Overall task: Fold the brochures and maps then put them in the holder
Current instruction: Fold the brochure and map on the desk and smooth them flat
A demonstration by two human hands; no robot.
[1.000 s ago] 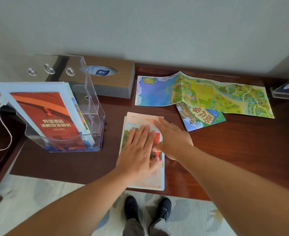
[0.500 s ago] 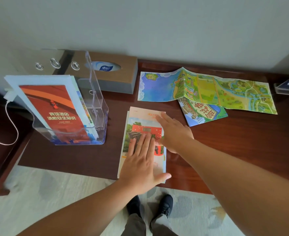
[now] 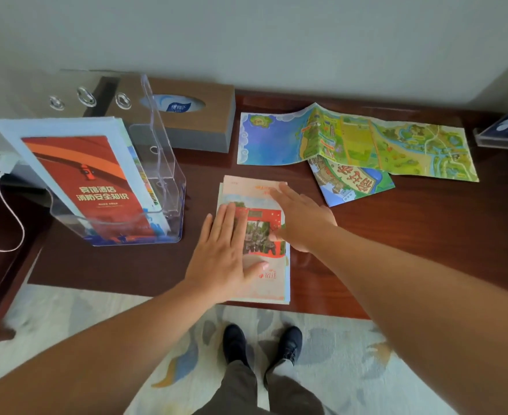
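While creasing a brochure (image 3: 254, 235) near the tabletop's (image 3: 426, 235) front edge, left hand (image 3: 225, 253) and right hand (image 3: 302, 220) are pressing flat, fingers spread.

Both hands hide much of the folded brochure (image 3: 272, 283). The small map (image 3: 355, 183) lies partly under the large map (image 3: 366, 139). The right edge cuts off a clear stand (image 3: 504, 136).

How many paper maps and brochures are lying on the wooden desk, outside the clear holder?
3. A pink folded brochure lies under both hands; a large unfolded green-and-blue map lies behind it to the right; a smaller blue folded map sits partly under its front edge. More may be hidden beneath.
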